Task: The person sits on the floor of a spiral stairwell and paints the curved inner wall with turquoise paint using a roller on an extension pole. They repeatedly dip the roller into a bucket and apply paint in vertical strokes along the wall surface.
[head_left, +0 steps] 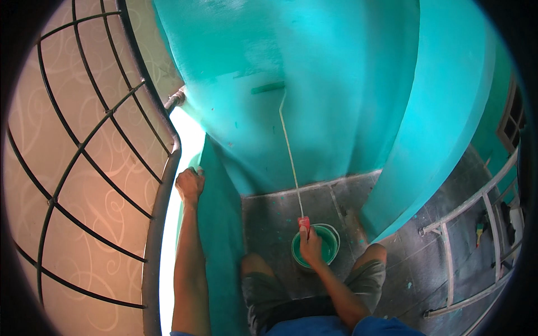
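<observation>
My right hand (pixel 311 246) is closed around the red handle of a paint roller (pixel 289 144). The roller's long thin metal rod runs up and away to a green sleeve, which lies against the turquoise wall (pixel 328 120). Below that hand, on the floor between my knees, stands a bucket (pixel 332 242) with green paint inside. My left hand (pixel 191 183) grips the top edge of a low green wall (pixel 221 224) at my left, its fingers curled over the edge.
A dark metal grille (pixel 81 148) stands left of the low wall. To the right, a turquoise pillar (pixel 443 106) rises from the dark tiled floor (pixel 342 204). A ladder-like metal frame (pixel 447 263) and a brush (pixel 479 233) are at the far right.
</observation>
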`<move>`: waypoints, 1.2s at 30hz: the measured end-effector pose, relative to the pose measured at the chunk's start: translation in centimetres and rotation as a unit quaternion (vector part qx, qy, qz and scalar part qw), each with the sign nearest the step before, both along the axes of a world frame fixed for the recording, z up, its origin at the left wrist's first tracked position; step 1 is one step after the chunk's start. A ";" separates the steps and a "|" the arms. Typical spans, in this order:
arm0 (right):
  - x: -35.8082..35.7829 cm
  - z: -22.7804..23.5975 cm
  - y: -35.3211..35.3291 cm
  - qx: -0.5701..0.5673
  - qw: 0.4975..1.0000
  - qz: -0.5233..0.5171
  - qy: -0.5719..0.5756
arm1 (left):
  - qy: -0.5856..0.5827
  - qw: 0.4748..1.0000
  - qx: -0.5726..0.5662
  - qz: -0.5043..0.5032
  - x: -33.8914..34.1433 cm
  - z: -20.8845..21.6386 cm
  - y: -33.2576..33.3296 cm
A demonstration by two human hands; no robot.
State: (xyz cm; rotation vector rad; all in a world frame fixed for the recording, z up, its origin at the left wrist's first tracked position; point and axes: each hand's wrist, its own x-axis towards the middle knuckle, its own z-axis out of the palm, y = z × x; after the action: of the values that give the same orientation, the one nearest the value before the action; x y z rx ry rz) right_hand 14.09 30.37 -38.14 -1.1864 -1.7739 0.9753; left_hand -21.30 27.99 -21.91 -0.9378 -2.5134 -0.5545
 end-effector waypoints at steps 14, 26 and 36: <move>-3.1 2.0 3.8 0.036 0.998 0.037 0.034 | -0.003 1.000 -0.008 -0.002 -0.4 0.1 0.1; -5.6 9.4 6.9 0.002 0.998 0.051 0.042 | -0.014 1.000 -0.006 0.007 0.4 0.5 0.2; 0.8 -1.8 -0.6 0.003 1.000 0.001 0.030 | 0.007 1.000 0.008 0.005 0.4 0.2 0.5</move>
State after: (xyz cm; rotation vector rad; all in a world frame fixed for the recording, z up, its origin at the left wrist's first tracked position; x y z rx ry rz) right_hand 14.93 29.72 -39.95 -1.1412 -1.7294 0.9955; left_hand -20.95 28.51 -21.69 -0.9204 -2.4966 -0.5618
